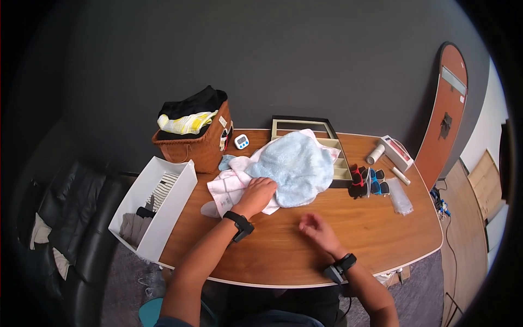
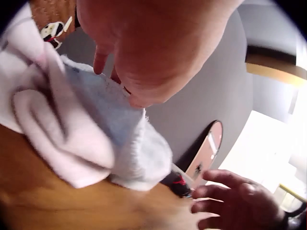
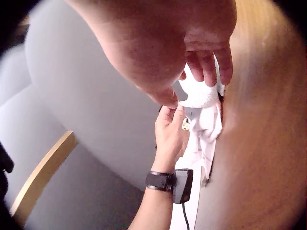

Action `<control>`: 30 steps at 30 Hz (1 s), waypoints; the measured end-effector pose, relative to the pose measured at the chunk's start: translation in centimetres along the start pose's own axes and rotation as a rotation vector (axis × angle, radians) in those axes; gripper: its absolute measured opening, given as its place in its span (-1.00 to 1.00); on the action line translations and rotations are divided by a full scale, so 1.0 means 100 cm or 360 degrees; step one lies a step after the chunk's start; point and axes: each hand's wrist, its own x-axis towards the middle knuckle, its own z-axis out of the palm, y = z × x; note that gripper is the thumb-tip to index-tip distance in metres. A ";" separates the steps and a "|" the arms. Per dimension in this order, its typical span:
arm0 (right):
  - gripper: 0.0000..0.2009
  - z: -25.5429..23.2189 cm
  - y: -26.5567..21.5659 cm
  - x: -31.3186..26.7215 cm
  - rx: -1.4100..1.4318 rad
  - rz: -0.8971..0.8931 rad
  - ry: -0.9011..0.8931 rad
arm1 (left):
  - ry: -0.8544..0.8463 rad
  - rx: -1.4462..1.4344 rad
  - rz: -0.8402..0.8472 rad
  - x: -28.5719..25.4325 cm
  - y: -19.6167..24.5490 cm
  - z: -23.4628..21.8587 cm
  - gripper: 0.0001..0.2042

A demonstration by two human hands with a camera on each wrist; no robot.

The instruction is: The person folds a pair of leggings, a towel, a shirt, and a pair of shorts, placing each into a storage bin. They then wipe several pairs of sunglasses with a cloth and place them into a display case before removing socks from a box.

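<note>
A fluffy light blue towel [image 1: 294, 163] lies in a heap over pink and white cloths [image 1: 231, 185] on the wooden table. My left hand [image 1: 257, 196] pinches the blue towel at its near left edge, and its fingertips are partly hidden by the cloth. From the left wrist, the blue towel [image 2: 108, 108] shows a raised edge under the fingers, with the folded pink cloth [image 2: 62, 129] beside it. My right hand [image 1: 320, 231] hovers over the front of the table, fingers loosely bent and holding nothing, a short way right of the towel.
A wicker basket [image 1: 204, 150] of clothes and a white bin [image 1: 177, 204] stand at left. A timer [image 1: 241, 141] sits behind the cloths. The heap overlaps a compartment box [image 1: 344, 171]. Several sunglasses [image 1: 359, 188], a plastic bag [image 1: 400, 199] and a white box [image 1: 397, 155] lie at right.
</note>
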 end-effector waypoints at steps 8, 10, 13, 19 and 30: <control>-0.55 0.019 -0.119 0.037 -0.0877 -0.0602 0.0414 | -0.0007 -0.0606 0.0114 0.041 0.106 -0.077 -0.89; -0.65 0.015 -0.130 0.038 -0.0839 -0.0464 0.0372 | 0.0024 -0.0670 0.0119 0.043 0.112 -0.089 -0.89; -0.82 0.006 -0.146 0.028 -0.0756 -0.0456 0.0343 | -0.0013 -0.0748 0.0140 0.045 0.113 -0.108 -0.79; -0.79 -0.016 -0.177 0.001 -0.1201 -0.0636 0.0395 | -0.0370 -0.0335 0.0059 0.024 0.082 -0.117 -0.78; -0.72 -0.068 -0.203 0.012 -0.1869 -0.0912 0.0805 | 0.0223 -0.0577 -0.0155 0.031 0.087 -0.184 -0.79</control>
